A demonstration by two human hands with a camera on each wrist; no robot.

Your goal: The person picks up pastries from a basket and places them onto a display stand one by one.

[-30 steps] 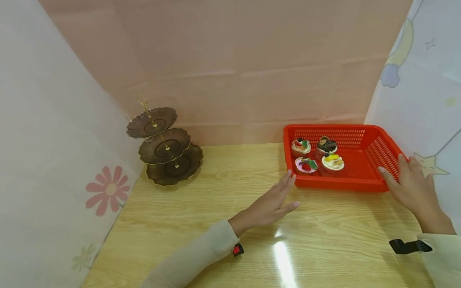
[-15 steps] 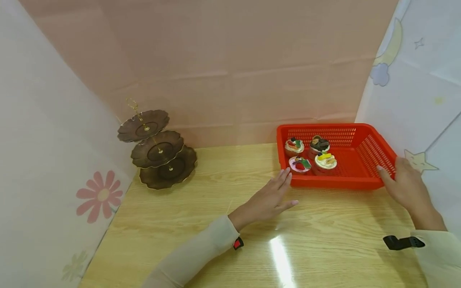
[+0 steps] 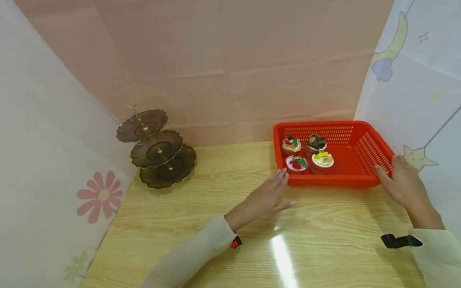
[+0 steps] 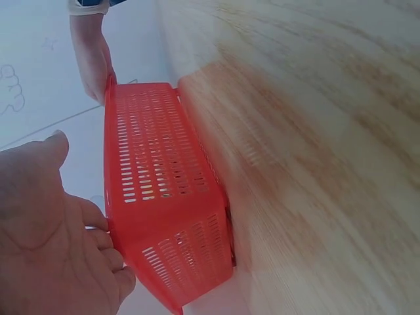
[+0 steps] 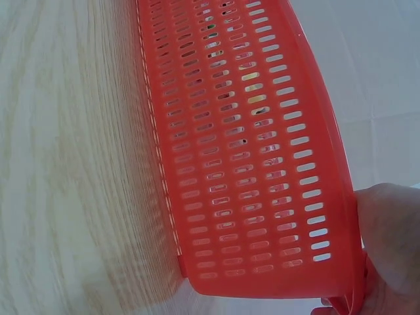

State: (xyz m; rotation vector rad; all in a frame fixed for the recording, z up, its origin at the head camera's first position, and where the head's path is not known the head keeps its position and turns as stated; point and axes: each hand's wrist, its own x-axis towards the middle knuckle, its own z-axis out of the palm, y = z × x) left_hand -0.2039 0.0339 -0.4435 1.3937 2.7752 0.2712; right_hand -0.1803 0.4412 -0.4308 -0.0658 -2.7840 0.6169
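Note:
A red plastic basket [image 3: 331,181] with slotted walls sits at the back right of the table. Inside, grouped at its left end, are several cupcakes: a cream one with yellow topping [image 3: 322,159], a pink one [image 3: 297,163], a chocolate-topped one [image 3: 317,142] and a white one [image 3: 291,144]. My right hand [image 3: 407,186] grips the basket's right rim, thumb on one side and fingers beyond it. At the front left corner, the straight fingertips of my left hand [image 3: 261,196] touch the rim, thumb held apart; its palm faces the basket in the left wrist view.
A dark three-tier cake stand [image 3: 158,150] with gold edges and a ring handle stands at the back left. A pink backdrop [image 3: 230,72] rises behind the wooden table [image 3: 216,176]. White printed sheets border the left and right sides.
My right fingers have gone from lying straight at the rim to closing round it. The left hand stays at the corner. The head view has shifted slightly, sliding the scene leftward.

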